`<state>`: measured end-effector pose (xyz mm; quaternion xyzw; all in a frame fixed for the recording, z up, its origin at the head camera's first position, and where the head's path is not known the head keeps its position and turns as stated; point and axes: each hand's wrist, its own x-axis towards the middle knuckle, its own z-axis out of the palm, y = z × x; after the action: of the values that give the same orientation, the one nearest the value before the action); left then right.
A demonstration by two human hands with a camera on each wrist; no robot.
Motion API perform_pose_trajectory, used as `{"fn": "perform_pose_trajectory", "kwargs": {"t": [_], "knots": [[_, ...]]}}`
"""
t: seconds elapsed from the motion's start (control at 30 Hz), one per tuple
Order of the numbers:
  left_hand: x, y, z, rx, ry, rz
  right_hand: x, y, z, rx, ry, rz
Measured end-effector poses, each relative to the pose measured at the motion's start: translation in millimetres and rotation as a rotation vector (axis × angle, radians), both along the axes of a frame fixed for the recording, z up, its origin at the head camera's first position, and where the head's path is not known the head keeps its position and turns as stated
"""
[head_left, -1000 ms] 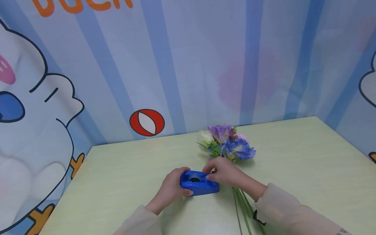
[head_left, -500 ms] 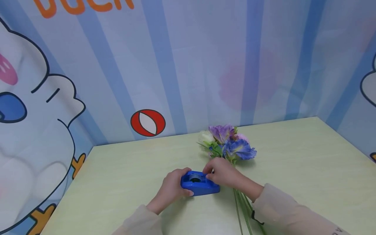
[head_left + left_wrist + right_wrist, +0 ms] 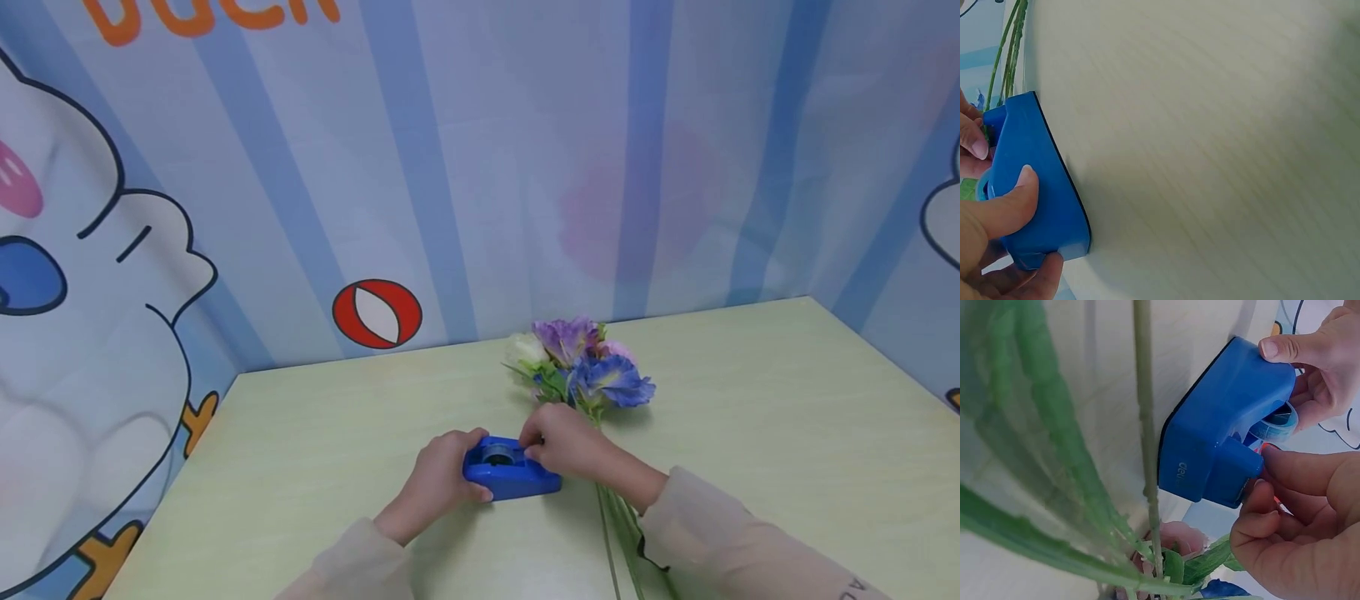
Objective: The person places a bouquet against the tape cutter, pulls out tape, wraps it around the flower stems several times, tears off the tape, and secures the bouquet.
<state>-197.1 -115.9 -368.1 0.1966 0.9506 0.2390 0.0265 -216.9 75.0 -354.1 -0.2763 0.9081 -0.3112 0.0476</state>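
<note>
A blue tape dispenser stands on the pale table, a clear tape roll seated in its well. My left hand grips its rear end, thumb flat against the near side and fingers wrapped round the back. At the front cutter end, my right hand pinches with thumb and curled forefinger, right at the tape's end; the clear tape between them is mostly hidden by the fingers. In the right wrist view, that thumb lies against the cutter block, with a small red spot beside its tip.
Several artificial flowers, purple, blue, white and pink, lie behind the right hand. Their long green stems run under the right forearm towards the table's front. A cartoon-printed backdrop rises along the table's back edge.
Hardly anything differs: the right forearm has shifted slightly left, and its fingers stay at the cutter end. The left hand keeps its grip on the tape dispenser.
</note>
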Motion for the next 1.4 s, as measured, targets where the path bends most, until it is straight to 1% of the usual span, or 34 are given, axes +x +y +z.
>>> {"fn": "perform_pose_trajectory", "kwargs": {"t": [0.13, 0.27, 0.4, 0.57, 0.77, 0.9, 1.07, 1.4], "knots": [[-0.3, 0.4, 0.0, -0.006, 0.001, 0.000, 0.8, -0.5, 1.1, 0.009, 0.013, 0.021], [-0.2, 0.5, -0.8, -0.016, 0.005, 0.004, 1.5, -1.9, 2.9, 0.029, 0.014, 0.018], [-0.1, 0.8, -2.0, -0.021, 0.007, 0.007, 1.7, -3.7, 4.1, 0.046, 0.009, 0.007], [0.3, 1.7, -1.3, -0.022, -0.020, 0.021, 1.8, -4.8, 5.8, 0.045, 0.001, -0.013], [-0.4, 2.7, -0.5, -0.041, -0.034, 0.036, 2.0, -5.6, 6.0, 0.046, 0.028, -0.020], [-0.1, 2.5, -0.6, -0.046, -0.041, 0.043, 1.8, -7.6, 4.8, 0.048, 0.033, -0.043], [-0.1, 2.1, -0.3, -0.049, -0.036, 0.040, 1.6, -9.6, 3.6, 0.050, 0.035, -0.068], [-0.8, 2.3, -1.1, -0.053, -0.022, 0.029, 3.4, -10.2, 5.2, 0.069, 0.053, -0.067]]}}
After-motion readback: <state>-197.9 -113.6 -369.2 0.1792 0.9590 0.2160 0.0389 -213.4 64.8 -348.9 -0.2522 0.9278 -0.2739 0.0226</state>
